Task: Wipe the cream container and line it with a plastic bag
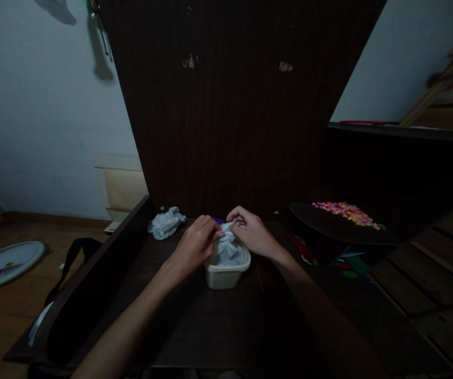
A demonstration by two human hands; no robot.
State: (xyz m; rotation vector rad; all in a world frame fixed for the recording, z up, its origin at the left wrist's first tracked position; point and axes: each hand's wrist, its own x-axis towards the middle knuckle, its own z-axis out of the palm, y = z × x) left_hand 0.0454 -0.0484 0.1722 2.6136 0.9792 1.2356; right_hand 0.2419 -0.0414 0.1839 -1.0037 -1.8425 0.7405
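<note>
In the head view a white plastic bag [228, 248] sits partly inside a small off-white plastic tub [226, 278] on the dark wooden desk. My left hand [199, 237] pinches the gathered top of the bag from the left. From the right, my right hand [253, 231] closes its thumb and fingers on the same gathered top. The fingertips of both hands nearly meet above the tub. What the bag contains is hidden. Behind the hands a bit of something purple [217, 220] shows.
A crumpled whitish bag [167, 223] lies at the desk's back left. Many small pink and yellow pieces [348, 213] cover part of a rounded shelf [321, 218] at right. A tall dark panel [226, 131] rises behind, and a low side board [100, 273] borders the left.
</note>
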